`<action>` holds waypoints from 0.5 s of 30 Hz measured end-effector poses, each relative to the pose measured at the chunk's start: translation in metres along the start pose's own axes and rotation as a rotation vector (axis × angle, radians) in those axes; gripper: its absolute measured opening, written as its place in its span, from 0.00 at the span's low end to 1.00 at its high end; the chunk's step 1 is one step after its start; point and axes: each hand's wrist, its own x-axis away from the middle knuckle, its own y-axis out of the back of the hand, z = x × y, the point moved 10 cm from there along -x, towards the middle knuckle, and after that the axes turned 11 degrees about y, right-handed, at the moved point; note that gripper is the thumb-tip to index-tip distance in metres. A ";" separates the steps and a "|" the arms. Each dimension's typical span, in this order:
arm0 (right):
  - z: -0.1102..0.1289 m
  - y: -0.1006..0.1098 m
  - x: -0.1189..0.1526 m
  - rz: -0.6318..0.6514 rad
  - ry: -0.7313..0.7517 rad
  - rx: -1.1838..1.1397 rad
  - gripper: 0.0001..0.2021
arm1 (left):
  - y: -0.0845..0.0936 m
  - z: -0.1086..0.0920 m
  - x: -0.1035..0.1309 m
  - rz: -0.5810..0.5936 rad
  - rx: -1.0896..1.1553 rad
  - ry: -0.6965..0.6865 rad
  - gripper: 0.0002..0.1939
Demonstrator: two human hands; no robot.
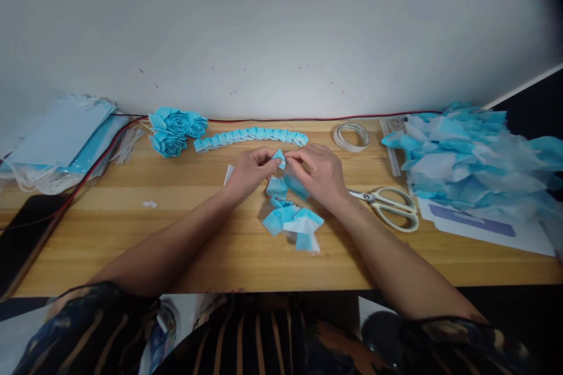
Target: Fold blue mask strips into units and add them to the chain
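Note:
Near the middle of the wooden table (176, 246), my left hand (251, 171) pinches a small folded blue piece (280, 158) that comes to a point. My right hand (320, 171) meets it from the other side, thumb and forefinger pressed together at the piece's right edge; whether they grip it or something thin is too small to tell. Below both hands lie loose blue and white fabric pieces (299, 221), crumpled together. Behind them a curved row of folded blue pieces (250, 137) stretches along the table.
Blue fabric flowers (173, 132) sit at the back left, beside stacked face masks (65, 132) and a phone (26, 228). To the right are a tape roll (352, 137), scissors (396, 208) and a heap of blue and white fabric pieces (475, 158). A red and black cable (94, 167) crosses the left side.

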 end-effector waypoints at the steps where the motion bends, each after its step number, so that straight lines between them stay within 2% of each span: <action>1: 0.000 0.000 0.000 -0.003 0.005 0.000 0.10 | 0.000 0.000 0.000 0.000 0.000 0.001 0.11; 6: 0.001 0.002 0.000 -0.028 0.031 0.007 0.07 | 0.000 -0.001 0.000 -0.004 -0.001 -0.002 0.10; 15: 0.002 0.002 0.001 -0.025 0.028 -0.012 0.09 | -0.002 -0.002 -0.001 0.014 0.005 -0.021 0.11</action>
